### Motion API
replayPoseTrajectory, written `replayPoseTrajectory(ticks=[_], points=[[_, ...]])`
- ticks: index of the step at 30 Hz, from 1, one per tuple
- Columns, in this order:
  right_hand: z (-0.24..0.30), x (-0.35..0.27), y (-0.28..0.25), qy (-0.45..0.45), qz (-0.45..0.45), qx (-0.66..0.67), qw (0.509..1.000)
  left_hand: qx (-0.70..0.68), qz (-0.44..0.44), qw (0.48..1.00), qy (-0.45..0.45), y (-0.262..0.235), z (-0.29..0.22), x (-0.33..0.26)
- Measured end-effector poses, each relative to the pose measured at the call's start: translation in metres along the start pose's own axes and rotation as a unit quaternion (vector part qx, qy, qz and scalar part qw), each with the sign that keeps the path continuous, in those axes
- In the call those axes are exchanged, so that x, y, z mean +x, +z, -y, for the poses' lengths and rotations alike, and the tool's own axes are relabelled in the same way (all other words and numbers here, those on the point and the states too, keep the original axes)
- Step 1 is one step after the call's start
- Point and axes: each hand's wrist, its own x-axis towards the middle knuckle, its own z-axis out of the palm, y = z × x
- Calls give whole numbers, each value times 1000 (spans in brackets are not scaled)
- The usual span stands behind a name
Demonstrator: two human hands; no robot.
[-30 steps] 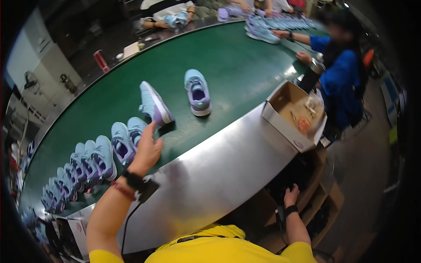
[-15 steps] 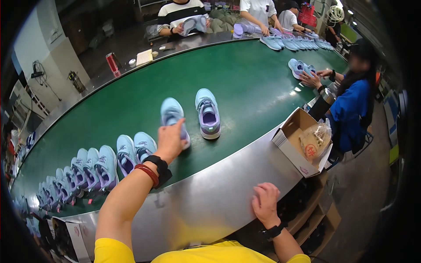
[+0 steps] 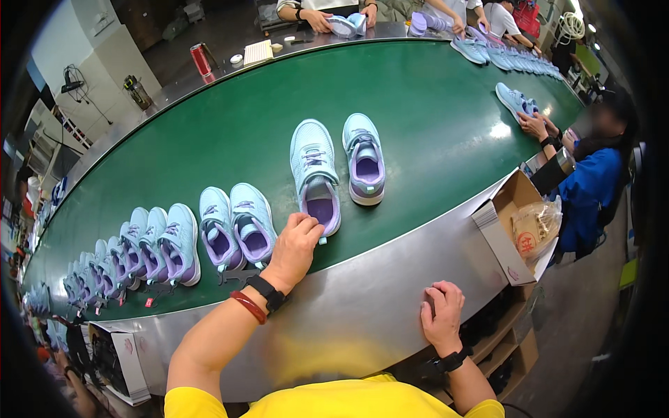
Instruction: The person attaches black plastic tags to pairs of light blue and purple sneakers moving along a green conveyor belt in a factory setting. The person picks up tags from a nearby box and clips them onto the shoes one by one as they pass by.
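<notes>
My left hand [image 3: 296, 247] reaches over the steel rim, its fingers curled on the heel of a light blue sneaker [image 3: 313, 171] with a purple lining. That sneaker lies flat on the green conveyor belt [image 3: 230, 132], toe pointing away. Its mate [image 3: 364, 157] lies just to the right, parallel to it. My right hand [image 3: 442, 320] rests on the steel edge [image 3: 362, 279] with its fingers curled in and nothing in it.
A row of matching sneaker pairs [image 3: 167, 240] runs left along the belt's near edge. An open cardboard box [image 3: 512, 226] holding a bagged item hangs at the right rim. A person in blue [image 3: 589, 188] handles a shoe at the right; others work at the far side.
My left hand has brought the sneaker down from the air and laid it flat beside its mate. My right hand has come up from below onto the steel edge.
</notes>
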Motion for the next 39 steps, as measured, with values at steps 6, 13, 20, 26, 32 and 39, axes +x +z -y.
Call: replayPoseTrajectory(ticks=[6, 13, 20, 26, 32, 39], points=[[-5, -1, 0, 6, -3, 3, 1000, 40, 37, 998, 27, -10, -17, -8], [-15, 1, 1, 9, -2, 0, 1000, 33, 36, 999, -8, -2, -18, -5], [-22, -4, 11, 7, 9, 2, 1000, 41, 71, 995, -57, -2, -33, -24], [18, 33, 20, -119, 156, 65, 978, 8, 25, 988, -154, -57, -72, -148], [91, 78, 51, -299, 248, 131, 912, 124, 105, 899, -406, -102, -141, -267], [127, 74, 93, -351, 180, 165, 904, 158, 94, 905, -383, -95, -142, -281]])
